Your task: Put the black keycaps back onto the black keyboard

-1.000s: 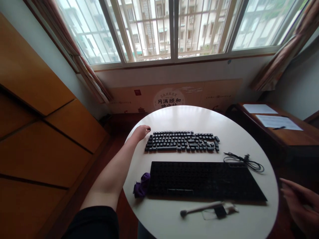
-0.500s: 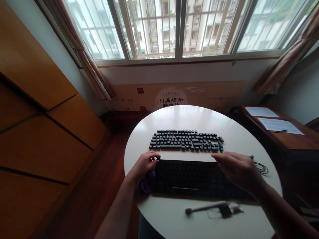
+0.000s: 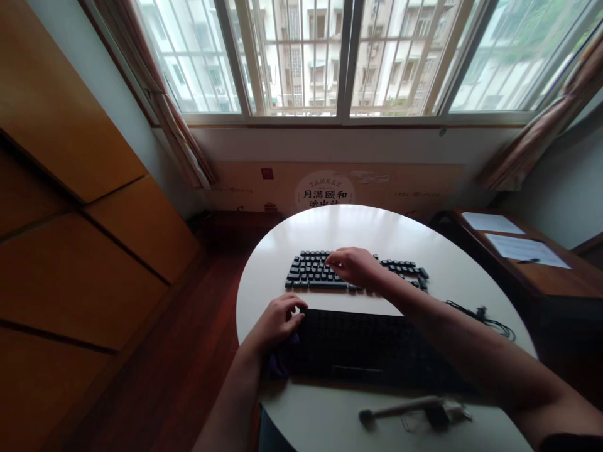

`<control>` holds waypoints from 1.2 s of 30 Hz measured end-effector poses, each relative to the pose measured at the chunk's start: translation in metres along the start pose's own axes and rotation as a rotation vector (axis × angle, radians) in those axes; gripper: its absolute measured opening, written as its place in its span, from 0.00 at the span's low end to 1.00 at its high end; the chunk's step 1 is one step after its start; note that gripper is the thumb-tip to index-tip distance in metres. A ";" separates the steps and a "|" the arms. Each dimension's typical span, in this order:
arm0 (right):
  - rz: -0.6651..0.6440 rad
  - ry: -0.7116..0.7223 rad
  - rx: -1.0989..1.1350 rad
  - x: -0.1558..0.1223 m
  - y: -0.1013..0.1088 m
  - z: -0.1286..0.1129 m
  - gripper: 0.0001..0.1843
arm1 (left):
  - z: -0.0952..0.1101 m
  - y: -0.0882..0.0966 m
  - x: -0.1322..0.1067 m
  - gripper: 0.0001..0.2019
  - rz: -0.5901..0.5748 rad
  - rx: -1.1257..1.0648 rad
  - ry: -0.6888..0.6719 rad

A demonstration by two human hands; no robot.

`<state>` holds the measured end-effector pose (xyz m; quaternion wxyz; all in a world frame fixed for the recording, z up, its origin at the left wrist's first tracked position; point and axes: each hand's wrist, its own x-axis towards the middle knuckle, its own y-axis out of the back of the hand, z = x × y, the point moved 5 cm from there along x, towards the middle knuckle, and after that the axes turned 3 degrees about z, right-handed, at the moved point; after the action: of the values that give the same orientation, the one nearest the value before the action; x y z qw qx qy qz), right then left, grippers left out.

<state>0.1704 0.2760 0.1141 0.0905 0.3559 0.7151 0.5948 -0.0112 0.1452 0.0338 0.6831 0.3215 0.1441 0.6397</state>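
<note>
On the round white table lies a black keyboard base without keycaps, except for a long bar near its front edge. My left hand is at its upper left corner, thumb and fingers closed around that corner. A purple cloth lies partly under this hand. Behind the base, rows of loose black keycaps are laid out in keyboard order. My right hand is over the middle of these rows, fingertips pinched together at the upper keys. Whatever is in the pinch is too small to make out. My right forearm covers part of the base.
A brush lies at the table's front beside a small blurred tool with wire. A coiled black cable rests at the right. Papers and a pen lie on a wooden desk farther right.
My right hand has moved left and away from me, from above the base's right part to the keycap rows. My left hand stays at the corner. The view has shifted slightly.
</note>
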 end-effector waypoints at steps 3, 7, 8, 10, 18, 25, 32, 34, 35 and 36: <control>-0.101 -0.077 0.019 0.045 -0.023 0.009 0.11 | 0.000 0.000 -0.001 0.09 0.001 0.001 -0.012; -0.142 -0.160 0.030 0.092 -0.054 0.021 0.14 | -0.002 0.000 -0.002 0.09 0.011 -0.018 -0.010; -0.154 -0.176 0.033 0.100 -0.062 0.024 0.15 | -0.002 0.001 -0.003 0.09 0.013 -0.024 -0.004; -0.177 -0.197 0.041 0.112 -0.076 0.026 0.14 | -0.004 0.001 -0.004 0.09 0.018 -0.038 0.010; -0.260 -0.188 0.082 0.128 -0.106 0.024 0.13 | -0.006 0.002 -0.003 0.09 0.028 -0.072 0.015; -0.156 -0.204 0.156 0.126 -0.103 0.021 0.08 | -0.008 0.001 -0.004 0.09 0.046 -0.119 0.018; 0.037 -0.110 0.355 0.081 -0.047 0.010 0.08 | -0.007 0.000 -0.001 0.08 0.016 -0.149 0.040; 0.047 -0.078 0.490 0.051 -0.036 0.007 0.06 | -0.006 0.000 0.000 0.08 0.010 -0.152 0.027; 0.039 -0.072 0.575 0.035 -0.033 0.005 0.06 | -0.006 0.000 0.001 0.08 0.008 -0.154 0.020; 0.020 -0.078 0.657 0.019 -0.033 0.003 0.07 | -0.006 0.000 0.001 0.08 0.004 -0.156 0.015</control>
<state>0.1453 0.2888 0.0886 -0.0078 0.3954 0.8612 0.3191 -0.0145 0.1478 0.0291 0.7037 0.2629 0.0980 0.6527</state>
